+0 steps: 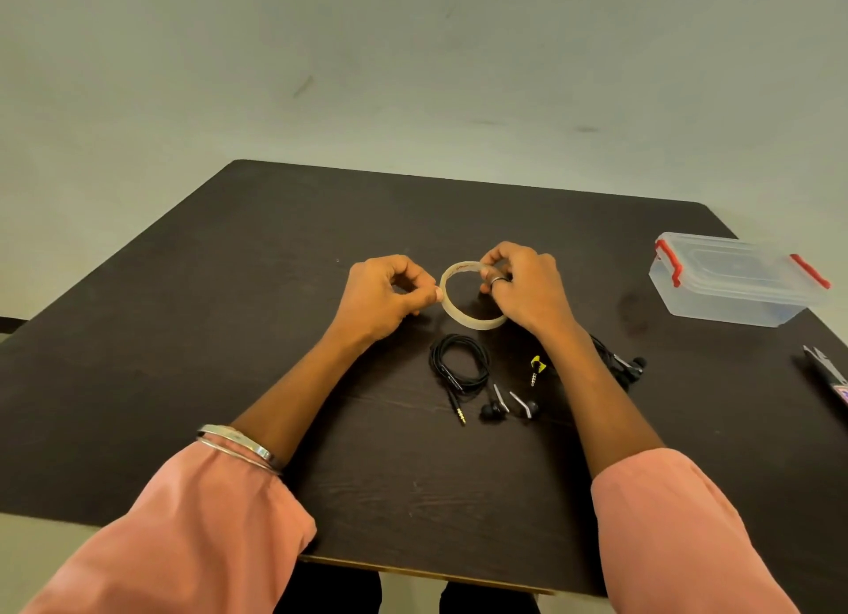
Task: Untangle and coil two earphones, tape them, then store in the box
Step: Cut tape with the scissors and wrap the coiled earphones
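Nearest you, on the dark wood-grain worktop [183, 338], lies the coiled black earphone with silver-stemmed buds and gold plug [461, 366], its loops gathered but not yet bound. Just beside it, partly hidden under your right forearm, lies the second black earphone with a yellow-tagged plug [617, 361]; how neatly it is coiled cannot be told.

Beyond them, both hands work the thin translucent ring of adhesive tape [468, 297], which stands tilted on the worktop. Your left hand [390, 297] has its fingers curled, thumb and forefinger pinching at the ring's left edge, probably on the free end. Your right hand [523, 288], wearing a silver ring, grips the roll's upper right rim between thumb and fingers.

The step in hand appears to be pulling a strip free. Hold the roll steady with the right hand and draw the end out with the left, slowly and straight, so the strip does not fold onto itself. Draw only enough to wrap once around the bundled cable. Keep the strip clear of the worktop.

Farther right lie the black-handled cutters [826, 372] at the edge of view, for severing the strip. Farthest, the clear plastic box with red latches [734, 283] stands closed.
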### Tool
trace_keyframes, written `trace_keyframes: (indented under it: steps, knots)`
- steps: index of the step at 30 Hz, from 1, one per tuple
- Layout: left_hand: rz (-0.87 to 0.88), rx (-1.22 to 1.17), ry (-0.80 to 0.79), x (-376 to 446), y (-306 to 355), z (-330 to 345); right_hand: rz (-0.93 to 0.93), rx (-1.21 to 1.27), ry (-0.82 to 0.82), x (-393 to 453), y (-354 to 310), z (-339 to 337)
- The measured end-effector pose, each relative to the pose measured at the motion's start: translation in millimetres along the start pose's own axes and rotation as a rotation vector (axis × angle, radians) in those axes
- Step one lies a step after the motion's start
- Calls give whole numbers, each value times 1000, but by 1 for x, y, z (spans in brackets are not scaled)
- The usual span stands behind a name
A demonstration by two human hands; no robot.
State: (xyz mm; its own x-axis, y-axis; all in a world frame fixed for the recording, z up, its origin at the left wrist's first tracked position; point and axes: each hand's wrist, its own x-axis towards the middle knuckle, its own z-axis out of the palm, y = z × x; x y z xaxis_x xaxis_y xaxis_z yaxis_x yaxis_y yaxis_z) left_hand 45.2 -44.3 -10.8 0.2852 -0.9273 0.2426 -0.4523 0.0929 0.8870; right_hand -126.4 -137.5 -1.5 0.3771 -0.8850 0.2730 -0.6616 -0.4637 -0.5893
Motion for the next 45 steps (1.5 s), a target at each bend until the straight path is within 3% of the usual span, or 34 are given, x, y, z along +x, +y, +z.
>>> trace_keyframes:
  steps: [7,12,18,20,23,25,32,38,45]
  knots:
    - [-14,-112,-13,1,-2,-2,-5,-93,-68,0,-1,-3]
    - [23,46,-74,3,-2,1,27,-158,-70,1,-2,-5]
    - [19,160,-17,6,0,9,-24,-374,25,3,-1,-5]
    - [33,176,1,6,-2,12,-79,-330,52,1,-7,-10]
    - [85,225,-1,5,-3,14,-192,-178,-156,-4,-19,-11]
    - [109,241,1,4,-3,14,-226,-367,-270,-9,-26,-5]
    - [53,250,-76,2,2,13,-165,-369,-296,-10,-13,-23]
    - [-2,246,-45,2,2,12,-24,-438,-280,-12,13,-54]
    - [-22,247,-82,3,2,13,-92,-463,-235,-19,4,-43]
